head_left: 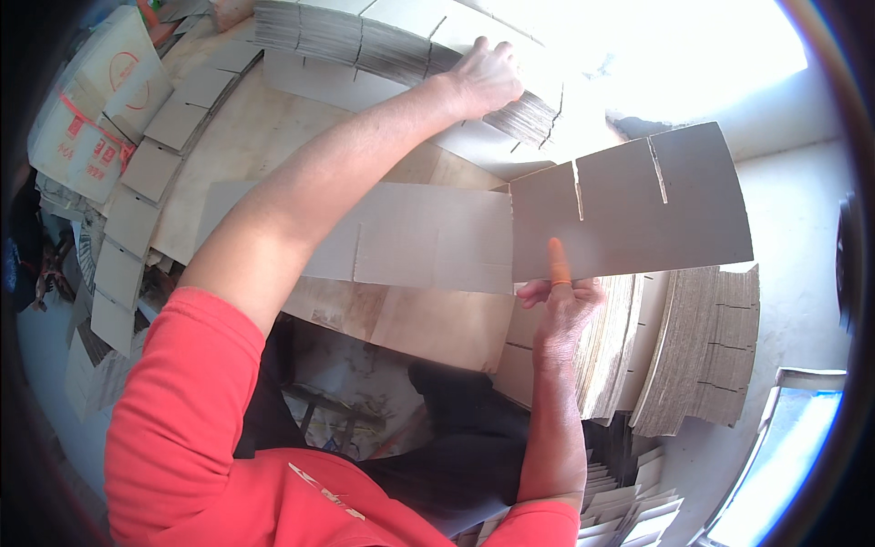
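Observation:
My right hand [567,314] grips a grey slotted cardboard sheet [638,214] by its lower edge. Its index finger, in an orange finger cover [559,263], lies stretched across the face. The sheet is tilted up, two slits running down from its top edge. Its left edge meets another slotted cardboard sheet [428,237] lying flat on the wooden table [401,324]. At the back, my left hand [489,77] is closed at the right part of a long stack of slotted cardboard [392,50]. Its fingertips are hidden, so what they hold cannot be told.
More cardboard stacks [702,351] stand on the right beside my forearm. A row of overlapping cardboard pieces [150,169] runs down the left, next to a white printed carton [96,109]. Loose cardboard pieces [629,497] lie low on the right. Bright light washes out the upper right.

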`<state>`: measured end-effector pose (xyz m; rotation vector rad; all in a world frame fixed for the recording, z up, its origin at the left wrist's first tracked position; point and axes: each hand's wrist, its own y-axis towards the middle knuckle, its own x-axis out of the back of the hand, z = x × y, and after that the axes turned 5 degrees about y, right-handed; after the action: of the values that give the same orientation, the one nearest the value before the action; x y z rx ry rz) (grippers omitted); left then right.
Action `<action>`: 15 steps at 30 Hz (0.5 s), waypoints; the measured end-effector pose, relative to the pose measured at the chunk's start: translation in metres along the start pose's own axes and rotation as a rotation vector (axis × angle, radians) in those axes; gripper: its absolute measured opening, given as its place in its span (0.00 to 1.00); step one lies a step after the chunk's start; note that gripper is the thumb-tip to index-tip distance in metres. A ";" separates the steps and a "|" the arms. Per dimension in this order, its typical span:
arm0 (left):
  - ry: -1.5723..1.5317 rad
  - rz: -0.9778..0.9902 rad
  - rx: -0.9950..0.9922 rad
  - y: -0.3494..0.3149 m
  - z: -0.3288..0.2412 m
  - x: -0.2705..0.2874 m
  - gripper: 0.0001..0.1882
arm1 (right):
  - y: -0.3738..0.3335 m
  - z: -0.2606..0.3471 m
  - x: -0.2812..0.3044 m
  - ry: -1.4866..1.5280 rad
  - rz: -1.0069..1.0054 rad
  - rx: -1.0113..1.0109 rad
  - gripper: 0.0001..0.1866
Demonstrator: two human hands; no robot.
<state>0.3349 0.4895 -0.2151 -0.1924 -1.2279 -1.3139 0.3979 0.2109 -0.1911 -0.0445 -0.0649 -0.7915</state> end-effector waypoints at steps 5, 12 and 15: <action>-0.011 -0.038 -0.120 0.002 0.004 0.011 0.07 | 0.001 -0.002 0.002 -0.011 0.036 -0.016 0.07; -0.486 0.090 -0.007 0.003 0.023 0.038 0.05 | -0.002 0.002 0.000 -0.039 0.010 -0.007 0.08; -0.219 -0.149 -0.169 -0.001 0.026 0.027 0.03 | -0.002 -0.001 0.000 -0.016 0.015 0.025 0.09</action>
<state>0.3133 0.4914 -0.1842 -0.3803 -1.3347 -1.5596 0.3965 0.2096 -0.1918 -0.0274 -0.0895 -0.7755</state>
